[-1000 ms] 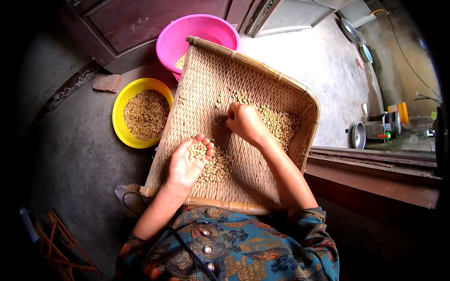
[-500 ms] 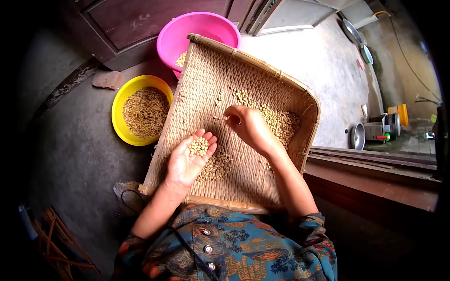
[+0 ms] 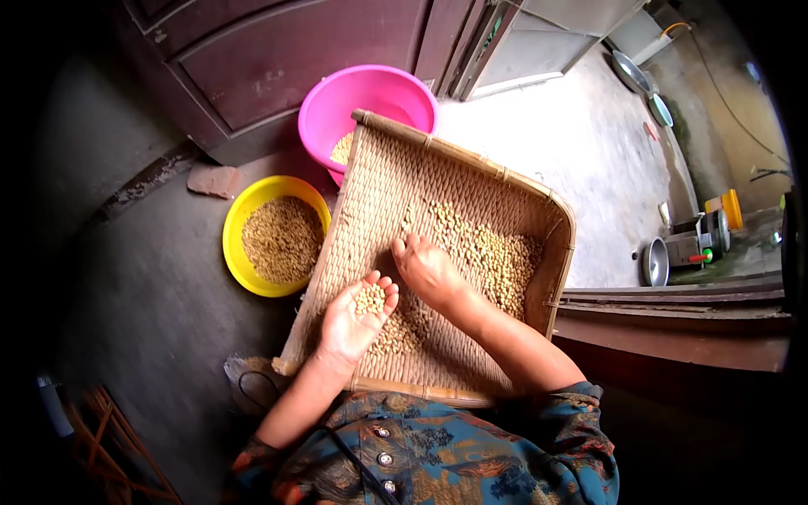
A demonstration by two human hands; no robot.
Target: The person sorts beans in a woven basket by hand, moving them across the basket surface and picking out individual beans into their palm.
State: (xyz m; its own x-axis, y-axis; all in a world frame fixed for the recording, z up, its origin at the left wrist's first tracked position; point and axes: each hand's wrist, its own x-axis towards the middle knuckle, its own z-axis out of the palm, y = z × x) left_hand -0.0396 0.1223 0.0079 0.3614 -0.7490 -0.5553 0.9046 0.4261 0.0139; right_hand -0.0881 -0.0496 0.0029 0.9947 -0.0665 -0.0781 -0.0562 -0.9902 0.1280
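A woven bamboo winnowing basket [image 3: 379, 181] with a wooden rim lies tilted across the lap. Palm up over its left part, my left hand [image 3: 343, 330] is cupped around a small heap of pale beans [image 3: 370, 299]. My right hand [image 3: 427, 271] is just right of the left fingertips, above the weave. Its fingers are curled together, and whatever they may pinch is hidden. Loose beans [image 3: 509, 265] spread along the basket's right side, and a darker pile [image 3: 402, 332] lies near the left wrist. A few beans are scattered near the right fingers.
Beyond the basket's far left corner stands a pink basin [image 3: 370, 88] with some beans inside. A yellow basin [image 3: 233, 252] of browner beans sits on the floor at left, near a brick [image 3: 213, 181]. A wooden door [image 3: 286, 63] and a sill [image 3: 673, 337] border the space.
My right hand has come down and left, its fingers now closer to the left hand. The left hand still cups its beans. The whole view has shifted, with things lower in the picture.
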